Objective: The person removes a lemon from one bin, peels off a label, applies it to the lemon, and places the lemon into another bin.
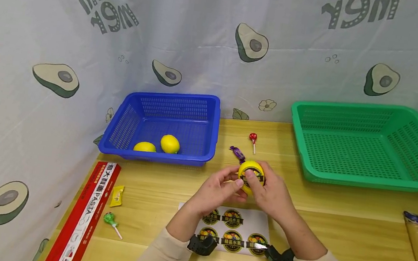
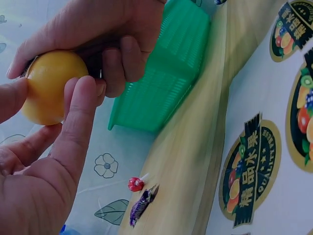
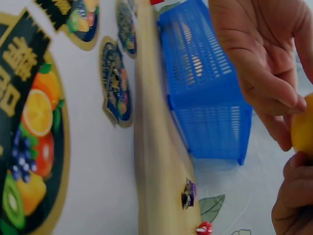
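Note:
Both hands hold a lemon (image 1: 251, 165) between them above the table. On its upper face sits a round black-and-gold fruit label (image 1: 256, 173). My left hand (image 1: 212, 190) grips the lemon's left side with thumb and fingertips. From the right, my right hand (image 1: 273, 192) curls round it, the thumb pressing on the label. The left wrist view shows the lemon's bare yellow side (image 2: 51, 93) between the fingers of both hands. Under the wrists lies a white label sheet (image 1: 258, 223) with several round labels on it.
A blue basket (image 1: 176, 109) holds two lemons (image 1: 169, 143). At the right stands a green basket (image 1: 370, 179). A purple candy (image 1: 237, 153) and red lollipop (image 1: 253, 137) lie beyond the hands. Leftward are a pasta box (image 1: 82, 215), yellow candy (image 1: 117, 195) and green lollipop (image 1: 109, 218).

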`<control>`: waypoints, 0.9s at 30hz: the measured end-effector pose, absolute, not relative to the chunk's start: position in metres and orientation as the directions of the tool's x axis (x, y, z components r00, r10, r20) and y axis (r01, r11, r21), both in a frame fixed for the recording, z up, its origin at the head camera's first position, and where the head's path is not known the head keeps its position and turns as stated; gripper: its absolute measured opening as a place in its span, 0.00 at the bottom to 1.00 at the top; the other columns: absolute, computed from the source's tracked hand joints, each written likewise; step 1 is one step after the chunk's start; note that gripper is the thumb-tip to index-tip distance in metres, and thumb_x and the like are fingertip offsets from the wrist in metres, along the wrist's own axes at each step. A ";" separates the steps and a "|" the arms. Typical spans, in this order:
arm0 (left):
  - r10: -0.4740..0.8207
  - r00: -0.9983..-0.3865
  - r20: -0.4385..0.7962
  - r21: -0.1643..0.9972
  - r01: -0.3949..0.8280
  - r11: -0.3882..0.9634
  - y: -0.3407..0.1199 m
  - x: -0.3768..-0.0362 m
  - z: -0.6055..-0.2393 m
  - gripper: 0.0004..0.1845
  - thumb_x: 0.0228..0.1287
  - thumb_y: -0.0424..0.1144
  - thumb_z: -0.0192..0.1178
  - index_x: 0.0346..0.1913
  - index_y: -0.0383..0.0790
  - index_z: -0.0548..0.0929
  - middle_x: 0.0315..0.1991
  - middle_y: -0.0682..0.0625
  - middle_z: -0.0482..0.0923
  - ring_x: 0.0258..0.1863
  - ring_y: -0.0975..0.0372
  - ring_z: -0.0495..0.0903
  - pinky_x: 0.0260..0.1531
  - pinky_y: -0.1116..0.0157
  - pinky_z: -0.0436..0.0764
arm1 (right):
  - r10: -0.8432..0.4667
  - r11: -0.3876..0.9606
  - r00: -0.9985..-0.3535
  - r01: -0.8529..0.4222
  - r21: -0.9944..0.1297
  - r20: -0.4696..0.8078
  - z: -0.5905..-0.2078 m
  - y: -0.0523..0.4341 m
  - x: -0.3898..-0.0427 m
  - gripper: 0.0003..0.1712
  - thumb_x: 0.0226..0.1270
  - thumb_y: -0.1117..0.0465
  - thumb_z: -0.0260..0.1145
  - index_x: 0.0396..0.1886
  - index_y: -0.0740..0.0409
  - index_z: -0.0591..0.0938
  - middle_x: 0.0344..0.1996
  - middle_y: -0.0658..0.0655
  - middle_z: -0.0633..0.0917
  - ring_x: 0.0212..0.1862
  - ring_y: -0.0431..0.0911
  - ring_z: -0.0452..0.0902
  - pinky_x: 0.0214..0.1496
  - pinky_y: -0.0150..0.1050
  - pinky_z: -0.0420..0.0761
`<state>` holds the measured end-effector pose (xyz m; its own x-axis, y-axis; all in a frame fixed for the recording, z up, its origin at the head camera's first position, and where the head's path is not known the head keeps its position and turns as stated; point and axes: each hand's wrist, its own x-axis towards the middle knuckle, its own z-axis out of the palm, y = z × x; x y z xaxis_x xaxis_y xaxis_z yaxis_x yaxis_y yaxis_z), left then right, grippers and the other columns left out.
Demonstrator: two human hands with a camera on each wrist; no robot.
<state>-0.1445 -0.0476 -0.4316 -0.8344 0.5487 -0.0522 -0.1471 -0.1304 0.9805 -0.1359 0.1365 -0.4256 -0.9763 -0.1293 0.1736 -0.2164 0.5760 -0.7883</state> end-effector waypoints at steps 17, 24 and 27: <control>0.503 -0.862 -0.065 0.983 -0.141 -0.114 -0.049 -0.148 -0.432 0.27 0.76 0.30 0.54 0.74 0.29 0.66 0.62 0.26 0.73 0.48 0.50 0.86 0.55 0.50 0.84 | 0.030 0.493 -0.974 -0.181 -0.851 0.225 -0.436 0.127 -0.134 0.31 0.86 0.53 0.32 0.60 0.66 0.78 0.37 0.65 0.84 0.38 0.51 0.76 0.41 0.39 0.76; 0.378 -0.925 -0.038 0.989 0.019 0.146 -0.047 -0.140 -0.430 0.35 0.72 0.62 0.57 0.71 0.42 0.72 0.50 0.42 0.79 0.30 0.62 0.80 0.36 0.59 0.88 | -0.009 0.542 -0.917 -0.339 -0.769 0.399 -0.447 0.116 -0.127 0.22 0.86 0.59 0.39 0.55 0.65 0.78 0.29 0.58 0.82 0.30 0.44 0.73 0.32 0.35 0.76; 0.286 -0.958 -0.020 0.928 0.089 0.362 -0.043 -0.136 -0.430 0.39 0.62 0.72 0.61 0.66 0.49 0.75 0.42 0.50 0.82 0.29 0.64 0.79 0.29 0.66 0.81 | -0.070 0.594 -0.849 -0.457 -0.662 0.524 -0.452 0.111 -0.124 0.15 0.84 0.63 0.45 0.53 0.64 0.77 0.26 0.56 0.81 0.26 0.42 0.72 0.29 0.36 0.76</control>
